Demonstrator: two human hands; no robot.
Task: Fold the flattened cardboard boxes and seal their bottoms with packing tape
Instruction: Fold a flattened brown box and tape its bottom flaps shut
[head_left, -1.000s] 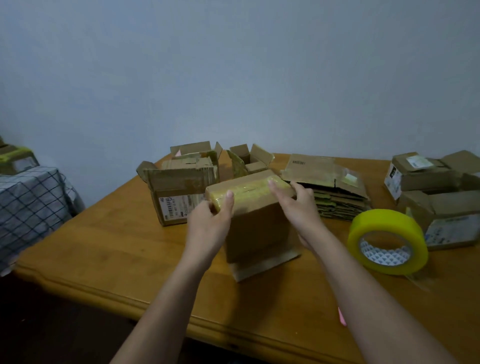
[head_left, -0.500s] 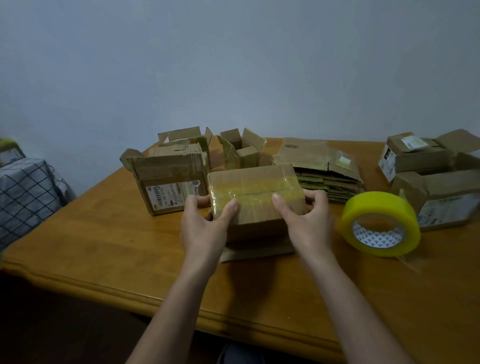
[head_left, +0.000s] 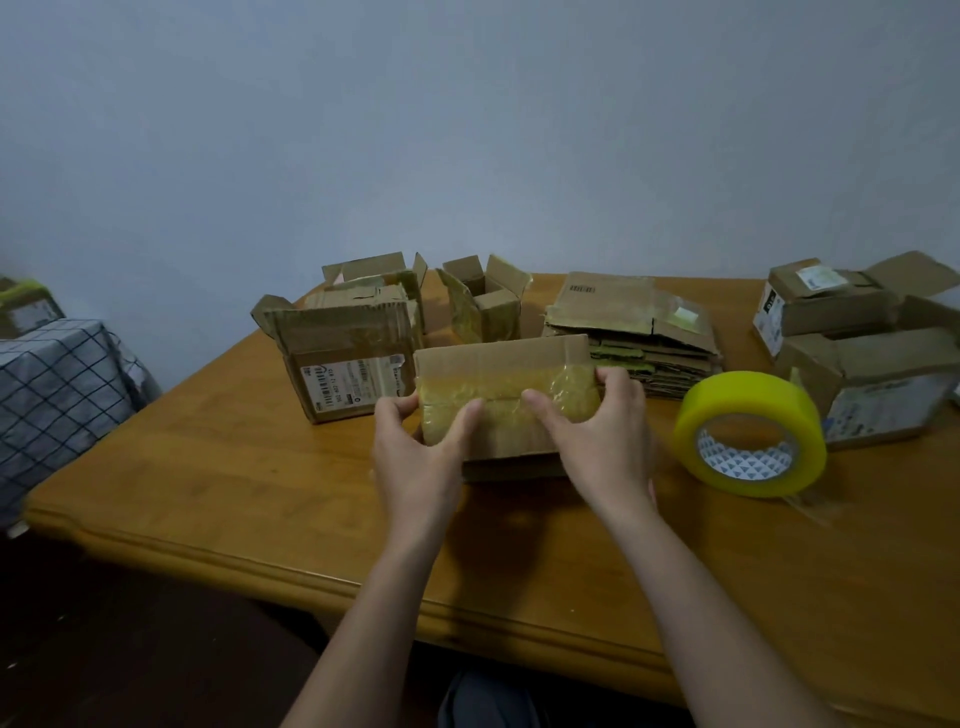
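While box in hand (head_left: 506, 387) sits mid-table, bottom up and taped across the seam: gripped at both ends, left hand (head_left: 415, 457) and right hand (head_left: 597, 441) curled round it, thumbs pressing the tape. Several folded boxes (head_left: 345, 353) already standing behind (seals not visible). Flat stack (head_left: 631, 332) still to fold. Tape roll (head_left: 750, 434) just right, untouched. Versus earlier frame: box tipped flatter, hands shifted from the top edge to the ends.

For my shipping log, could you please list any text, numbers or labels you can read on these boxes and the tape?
Nothing is legible.
Shipping label on the left box: barcode and digits, too blurred.
Printing on the flattened stack: blurred.
Labels on the right boxes: unreadable.
Tape roll core: triangle pattern only.
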